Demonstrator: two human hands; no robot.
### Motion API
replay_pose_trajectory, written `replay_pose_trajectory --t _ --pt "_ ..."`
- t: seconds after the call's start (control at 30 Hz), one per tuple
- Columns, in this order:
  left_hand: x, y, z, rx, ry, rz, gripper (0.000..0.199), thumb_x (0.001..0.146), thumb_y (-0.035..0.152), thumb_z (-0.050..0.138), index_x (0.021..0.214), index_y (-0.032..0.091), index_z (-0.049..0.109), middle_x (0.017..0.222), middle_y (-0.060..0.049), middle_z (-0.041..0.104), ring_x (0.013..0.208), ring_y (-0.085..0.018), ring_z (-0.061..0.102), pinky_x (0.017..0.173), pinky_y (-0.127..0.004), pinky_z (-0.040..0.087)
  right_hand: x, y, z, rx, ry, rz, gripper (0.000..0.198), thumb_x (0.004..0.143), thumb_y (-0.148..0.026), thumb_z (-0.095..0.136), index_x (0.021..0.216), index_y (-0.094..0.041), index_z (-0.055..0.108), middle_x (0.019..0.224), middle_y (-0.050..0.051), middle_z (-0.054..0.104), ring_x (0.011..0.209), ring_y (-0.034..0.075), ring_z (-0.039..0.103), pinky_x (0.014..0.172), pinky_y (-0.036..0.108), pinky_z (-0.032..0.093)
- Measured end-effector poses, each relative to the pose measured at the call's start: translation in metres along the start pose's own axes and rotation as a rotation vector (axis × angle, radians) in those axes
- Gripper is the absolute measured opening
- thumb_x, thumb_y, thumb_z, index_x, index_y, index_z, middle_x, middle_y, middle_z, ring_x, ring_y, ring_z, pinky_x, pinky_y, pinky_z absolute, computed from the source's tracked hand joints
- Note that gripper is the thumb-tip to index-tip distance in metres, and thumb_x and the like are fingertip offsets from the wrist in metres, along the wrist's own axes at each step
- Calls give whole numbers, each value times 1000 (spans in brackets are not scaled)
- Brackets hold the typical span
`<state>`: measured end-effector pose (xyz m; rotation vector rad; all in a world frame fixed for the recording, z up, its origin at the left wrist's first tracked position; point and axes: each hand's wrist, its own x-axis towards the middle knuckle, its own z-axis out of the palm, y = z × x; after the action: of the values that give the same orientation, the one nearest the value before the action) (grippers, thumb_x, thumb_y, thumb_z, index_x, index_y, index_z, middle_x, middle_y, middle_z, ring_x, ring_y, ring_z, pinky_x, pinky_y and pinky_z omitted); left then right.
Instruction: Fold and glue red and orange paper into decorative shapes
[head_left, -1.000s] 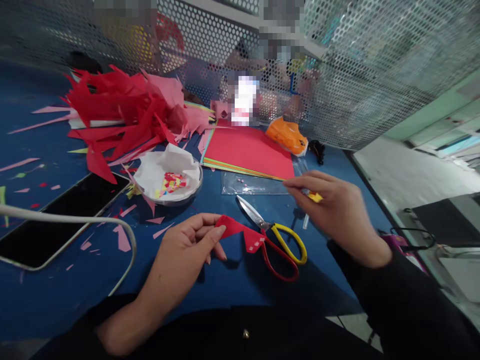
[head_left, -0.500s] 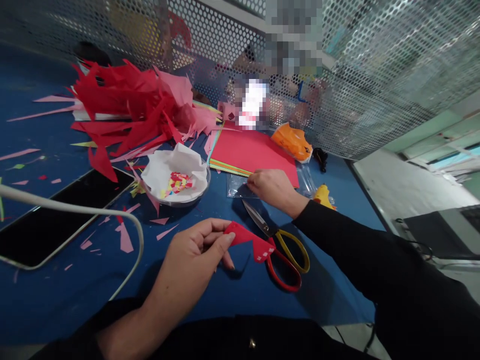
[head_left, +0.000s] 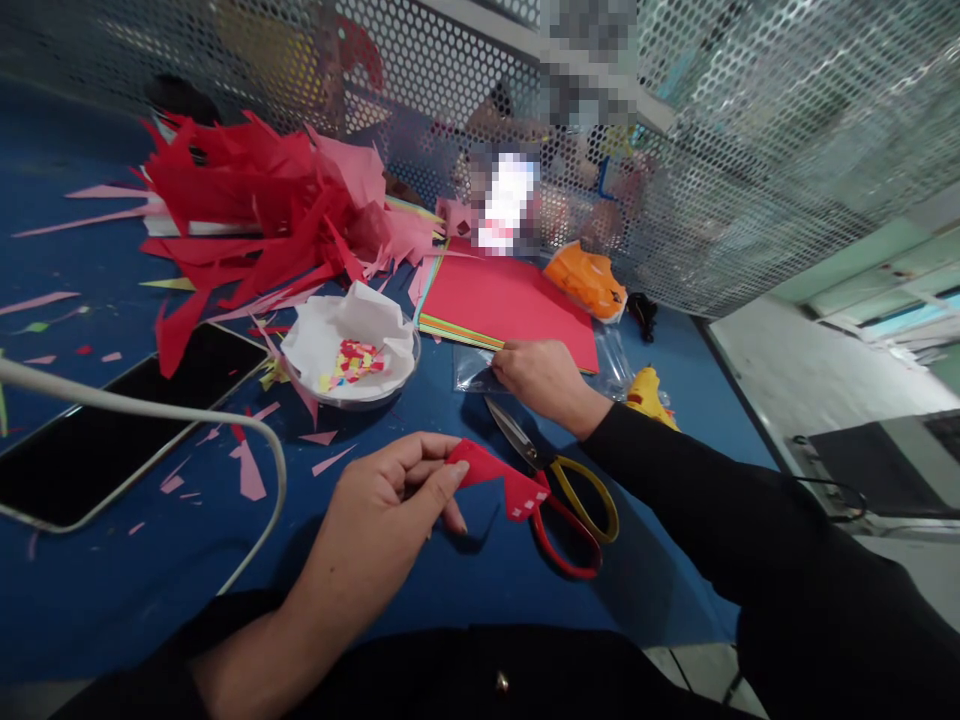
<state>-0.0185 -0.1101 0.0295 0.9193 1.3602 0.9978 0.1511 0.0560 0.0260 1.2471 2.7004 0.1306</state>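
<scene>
Between the thumb and fingers of my left hand (head_left: 397,510) is a folded red paper cutout (head_left: 491,475) with small cut holes at its right end. My right hand (head_left: 547,380) is closed, fingertips down on a small clear plastic bag (head_left: 471,372) in front of the paper stack; what they pinch, if anything, is hidden. Scissors (head_left: 544,462) with one red and one yellow handle lie just beyond the cutout, blades partly below my right hand. Left of that hand stands a bowl (head_left: 409,375) lined with white paper, holding tiny red and yellow paper bits (head_left: 356,362).
A red-topped stack of coloured paper (head_left: 517,300) lies ahead, an orange packet (head_left: 589,280) on its corner. A heap of red and pink scraps (head_left: 277,210), a dark-screened phone (head_left: 112,440) and a white cable (head_left: 247,425) are left. A yellow glue gun (head_left: 649,395) sits right. Perforated metal (head_left: 712,170) rises behind.
A red scrap at the front of the heap has swung left over the phone. Both hands have stayed almost where they were.
</scene>
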Motion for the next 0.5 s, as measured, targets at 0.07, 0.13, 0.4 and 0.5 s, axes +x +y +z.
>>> replay_pose_trajectory --t 0.07,0.13,0.4,0.5 --pt "0 0 0 -2 1 -1 27 83 43 66 95 19 71 51 2 66 42 -9 40 42 -22 27 0 -1 0 22 8 14 29 99 -20 45 89 -15 72 93 12 73 71 18 60 57 33 22" --pt "-1 0 -1 -7 1 -5 28 83 44 66 95 19 71 52 2 66 42 -9 39 42 -22 27 1 -1 0 52 22 40 28 98 -20 45 90 -15 72 95 12 73 73 18 61 57 33 22" --pt "0 -3 -2 11 11 -22 32 83 46 67 99 19 70 55 0 67 46 -10 43 46 -23 33 6 10 3 308 106 226 19 85 -18 57 88 -18 75 89 8 76 79 19 64 61 30 33" --pt "0 -2 -2 16 10 -15 31 83 46 67 99 19 70 55 0 66 46 -11 45 47 -23 34 3 16 -3 467 119 274 18 84 -21 57 88 -17 75 80 6 75 70 16 63 61 28 39"
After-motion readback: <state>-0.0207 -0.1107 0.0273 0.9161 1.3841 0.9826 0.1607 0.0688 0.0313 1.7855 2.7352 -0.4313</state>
